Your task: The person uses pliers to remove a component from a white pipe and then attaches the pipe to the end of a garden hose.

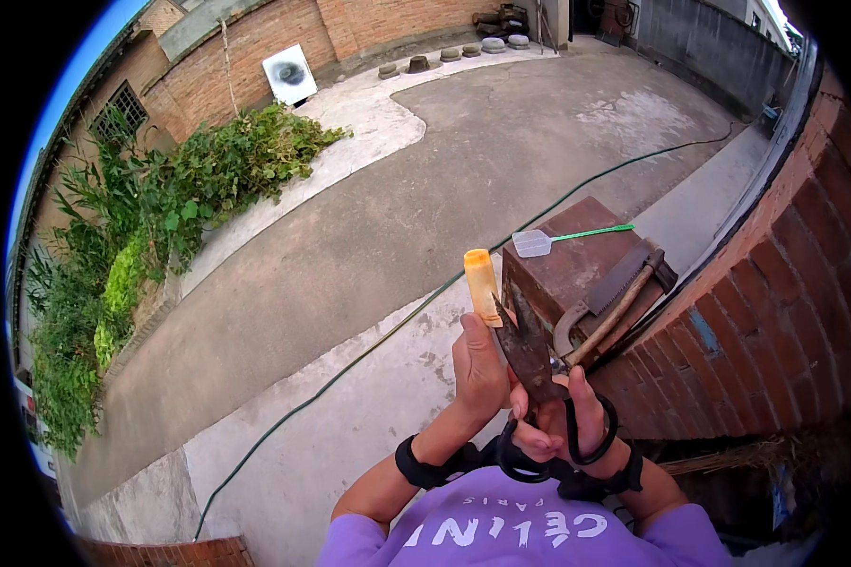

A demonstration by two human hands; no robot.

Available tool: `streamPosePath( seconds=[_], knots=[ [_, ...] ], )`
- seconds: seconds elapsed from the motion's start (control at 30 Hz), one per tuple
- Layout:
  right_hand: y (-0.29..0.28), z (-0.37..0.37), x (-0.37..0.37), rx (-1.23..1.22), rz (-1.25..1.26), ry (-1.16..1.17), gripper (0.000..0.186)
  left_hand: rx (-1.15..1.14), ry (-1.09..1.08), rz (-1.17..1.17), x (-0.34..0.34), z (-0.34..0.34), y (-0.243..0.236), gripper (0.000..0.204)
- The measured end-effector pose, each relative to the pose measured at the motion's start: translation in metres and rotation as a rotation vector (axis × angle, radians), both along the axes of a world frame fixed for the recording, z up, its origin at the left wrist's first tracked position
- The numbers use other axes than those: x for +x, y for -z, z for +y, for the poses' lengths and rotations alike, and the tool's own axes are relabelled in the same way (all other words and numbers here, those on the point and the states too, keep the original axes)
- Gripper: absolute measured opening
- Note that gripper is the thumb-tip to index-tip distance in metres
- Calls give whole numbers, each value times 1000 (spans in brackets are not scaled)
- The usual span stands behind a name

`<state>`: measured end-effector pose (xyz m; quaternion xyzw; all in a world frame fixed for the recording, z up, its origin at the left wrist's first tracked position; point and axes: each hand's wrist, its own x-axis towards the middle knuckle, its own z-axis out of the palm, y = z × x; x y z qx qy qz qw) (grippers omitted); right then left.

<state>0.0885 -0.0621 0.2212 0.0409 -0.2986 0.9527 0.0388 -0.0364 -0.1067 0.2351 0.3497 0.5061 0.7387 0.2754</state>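
We see an outdoor yard: grey concrete ground [350, 269] mid-frame, plants [227, 180] upper left, brick wall [756, 312] right, green hose [340, 370] running diagonally. Brown box [577, 222] right of centre carries a fly swatter [533, 244] and a saw [619, 282]. Yellow cylinder [480, 276] is at centre, near-upright, long axis leaning slightly left at the top. Left hand [483, 370] pinches its lower end. Right hand [588, 416] grips the black loop handles of dark shears [528, 361], lower centre; blades point up-left, parted, one tip overlapping the cylinder's lower end; we can't tell contact. White lettering crosses the purple shirt [482, 501], bottom edge.
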Motion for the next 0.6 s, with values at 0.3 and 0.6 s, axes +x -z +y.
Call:
streamPosePath(
  seconds=[0.3,0.6],
  knots=[
    [-10,4,6,764,-208,438,29,-52,-59,46,2,-10,16,60],
    [-5,25,5,1863,-191,1023,31,-118,6,179,-6,-10,23,50]
  ],
)
